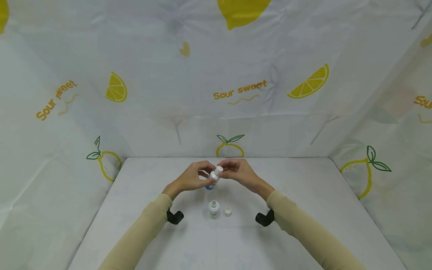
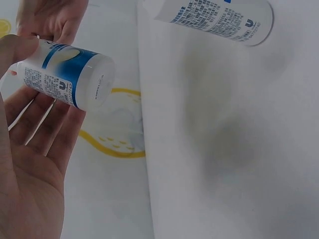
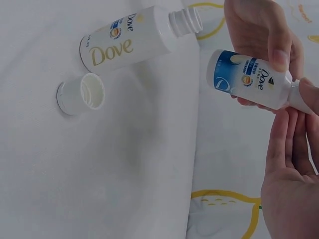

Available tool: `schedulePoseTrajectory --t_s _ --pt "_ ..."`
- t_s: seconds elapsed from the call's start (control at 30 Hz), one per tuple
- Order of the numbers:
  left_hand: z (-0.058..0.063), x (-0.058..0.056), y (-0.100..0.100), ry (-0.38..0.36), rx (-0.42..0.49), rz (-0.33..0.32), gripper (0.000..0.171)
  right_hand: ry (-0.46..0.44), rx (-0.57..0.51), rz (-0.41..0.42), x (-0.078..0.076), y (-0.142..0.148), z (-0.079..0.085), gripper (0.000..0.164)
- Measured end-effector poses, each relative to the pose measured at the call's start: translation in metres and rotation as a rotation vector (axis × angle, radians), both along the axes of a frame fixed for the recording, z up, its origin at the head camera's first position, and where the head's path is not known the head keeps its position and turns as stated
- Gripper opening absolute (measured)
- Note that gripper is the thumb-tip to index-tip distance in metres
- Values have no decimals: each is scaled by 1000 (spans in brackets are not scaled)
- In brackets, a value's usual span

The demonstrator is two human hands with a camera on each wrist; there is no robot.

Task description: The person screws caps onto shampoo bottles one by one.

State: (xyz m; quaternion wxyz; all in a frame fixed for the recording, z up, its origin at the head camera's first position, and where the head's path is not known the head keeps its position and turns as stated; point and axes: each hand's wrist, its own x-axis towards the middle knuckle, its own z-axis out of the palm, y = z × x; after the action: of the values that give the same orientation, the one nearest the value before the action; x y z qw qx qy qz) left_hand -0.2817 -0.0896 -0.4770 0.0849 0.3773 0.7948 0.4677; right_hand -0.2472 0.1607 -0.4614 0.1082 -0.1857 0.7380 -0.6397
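Small white plastic Dove bottle with blue label band (image 3: 244, 79), partly covered in every view: left thumb crosses its body, and the white plastic screw cap (image 1: 219, 169) on its neck is mostly behind the right thumb in the right wrist view. Can't tell if that cap is fully seated. Walls opaque, contents can't be made out. Larger white plastic Dove bottle with gold lettering (image 3: 134, 42) stands uncapped on the white worktop (image 1: 216, 247), threaded neck showing; what's inside can't be seen, and its top is cut off in the left wrist view. White round plastic cap with ribbed side (image 3: 82, 94) lies just beside it, hollow side up, inner ring visible. Blue-labelled bottle is held tilted above the worktop, cap end toward the right hand (image 1: 243, 174). Left hand (image 1: 193, 177) grips the body between thumb and fingers, base sticking out past them. Right fingers and thumb pinch the cap on the neck; right hand runs off the edge in the right wrist view.
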Motion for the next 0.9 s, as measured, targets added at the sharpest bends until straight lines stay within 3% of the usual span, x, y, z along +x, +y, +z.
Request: schedulePoseTrajectory --t_s 0.7,0.9 --pt "-3 0 2 59 -8 -6 31 19 49 -86 4 -5 -3 31" --pt "-4 -1 2 52 -13 0 31 15 60 -129 7 -8 -3 37"
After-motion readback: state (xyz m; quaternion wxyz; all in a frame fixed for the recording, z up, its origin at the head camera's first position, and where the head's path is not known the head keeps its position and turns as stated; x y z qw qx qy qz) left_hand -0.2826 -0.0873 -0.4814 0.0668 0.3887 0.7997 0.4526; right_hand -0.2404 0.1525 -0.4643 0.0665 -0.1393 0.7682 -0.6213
